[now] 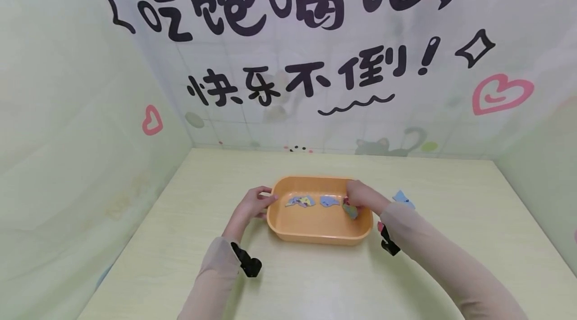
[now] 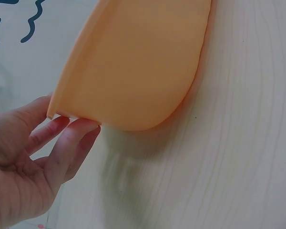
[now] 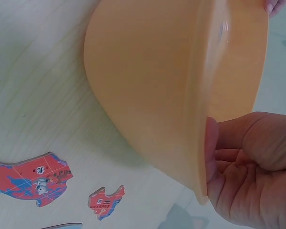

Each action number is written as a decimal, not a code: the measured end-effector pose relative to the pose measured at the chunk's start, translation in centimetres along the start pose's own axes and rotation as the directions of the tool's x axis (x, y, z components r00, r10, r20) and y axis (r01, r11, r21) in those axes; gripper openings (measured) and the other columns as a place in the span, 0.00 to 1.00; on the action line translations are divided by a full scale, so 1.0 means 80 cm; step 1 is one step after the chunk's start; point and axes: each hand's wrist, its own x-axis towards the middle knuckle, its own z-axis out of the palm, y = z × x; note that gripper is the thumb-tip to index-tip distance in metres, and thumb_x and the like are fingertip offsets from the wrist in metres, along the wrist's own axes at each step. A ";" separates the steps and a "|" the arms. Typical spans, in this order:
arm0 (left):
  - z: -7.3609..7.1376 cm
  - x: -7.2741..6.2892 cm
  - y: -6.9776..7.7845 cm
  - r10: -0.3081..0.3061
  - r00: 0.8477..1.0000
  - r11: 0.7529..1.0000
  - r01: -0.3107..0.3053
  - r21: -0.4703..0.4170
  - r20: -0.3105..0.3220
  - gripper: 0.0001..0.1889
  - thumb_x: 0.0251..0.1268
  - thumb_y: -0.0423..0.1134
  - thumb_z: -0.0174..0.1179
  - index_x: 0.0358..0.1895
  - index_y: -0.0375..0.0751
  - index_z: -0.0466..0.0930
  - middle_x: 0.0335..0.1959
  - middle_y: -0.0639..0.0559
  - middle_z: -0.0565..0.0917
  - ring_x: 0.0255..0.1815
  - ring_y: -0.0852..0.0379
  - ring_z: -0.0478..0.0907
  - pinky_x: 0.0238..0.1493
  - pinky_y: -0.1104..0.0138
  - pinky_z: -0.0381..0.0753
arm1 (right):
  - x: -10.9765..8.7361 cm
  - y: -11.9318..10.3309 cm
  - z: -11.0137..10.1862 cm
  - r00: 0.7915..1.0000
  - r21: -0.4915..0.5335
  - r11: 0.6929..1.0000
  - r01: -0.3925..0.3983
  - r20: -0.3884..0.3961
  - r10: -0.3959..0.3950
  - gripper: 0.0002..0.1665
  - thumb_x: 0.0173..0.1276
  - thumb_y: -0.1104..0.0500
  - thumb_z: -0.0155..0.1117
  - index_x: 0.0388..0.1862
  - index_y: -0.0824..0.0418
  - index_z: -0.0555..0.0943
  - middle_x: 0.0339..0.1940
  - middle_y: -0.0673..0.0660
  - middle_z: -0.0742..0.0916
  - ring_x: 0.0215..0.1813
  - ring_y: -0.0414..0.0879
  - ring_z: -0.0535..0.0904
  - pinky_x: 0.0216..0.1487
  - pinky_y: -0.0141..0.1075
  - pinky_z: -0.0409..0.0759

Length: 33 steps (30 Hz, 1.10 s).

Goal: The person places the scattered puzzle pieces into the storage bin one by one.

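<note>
An orange plastic tub (image 1: 320, 238) with rounded corners stands on the table. At its left end my left hand (image 1: 254, 203) grips the rim, and in the left wrist view the fingers (image 2: 78, 136) press against the outer wall. My right hand (image 1: 360, 196) reaches over the right end, its fingertips hidden inside behind the wall (image 3: 148, 81). A green and red puzzle piece (image 1: 350, 211) lies right at those fingers; I cannot tell whether they pinch it. Further left inside are a blue piece (image 1: 329, 202) and a small cluster of yellow and bluish pieces (image 1: 301, 202).
On the table right of the tub lies a light blue puzzle piece (image 1: 403, 199). Two red and blue pieces, a larger one (image 3: 35, 179) and a smaller one (image 3: 106, 202), show in the right wrist view. A printed cloth backdrop (image 1: 270, 129) rises behind the pale table (image 1: 306, 285).
</note>
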 end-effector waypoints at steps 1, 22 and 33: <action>0.000 0.000 0.000 0.000 1.000 1.000 0.000 0.000 0.001 0.23 0.62 0.44 0.58 0.58 0.41 0.69 0.48 0.39 0.77 0.31 0.56 0.79 0.23 0.71 0.81 | -0.002 0.000 -0.001 1.000 0.003 1.000 0.005 -0.006 -0.005 0.08 0.60 0.74 0.51 0.38 0.68 0.73 0.29 0.58 0.78 0.20 0.42 0.72 0.16 0.24 0.70; -0.002 -0.002 0.005 -0.010 1.000 1.000 0.010 0.024 0.004 0.23 0.63 0.45 0.57 0.59 0.41 0.68 0.50 0.38 0.76 0.34 0.54 0.80 0.23 0.72 0.80 | -0.030 0.029 -0.035 0.966 0.241 0.948 0.208 -0.203 -0.160 0.12 0.63 0.65 0.57 0.44 0.71 0.75 0.33 0.63 0.82 0.29 0.48 0.77 0.25 0.34 0.81; -0.001 -0.001 0.001 0.017 1.000 1.000 -0.017 0.008 0.009 0.23 0.63 0.44 0.57 0.58 0.40 0.69 0.49 0.38 0.76 0.35 0.54 0.81 0.25 0.71 0.82 | -0.043 0.090 -0.045 0.926 0.175 0.964 0.200 -0.354 -0.128 0.14 0.64 0.62 0.55 0.43 0.73 0.74 0.40 0.70 0.80 0.40 0.57 0.77 0.35 0.40 0.79</action>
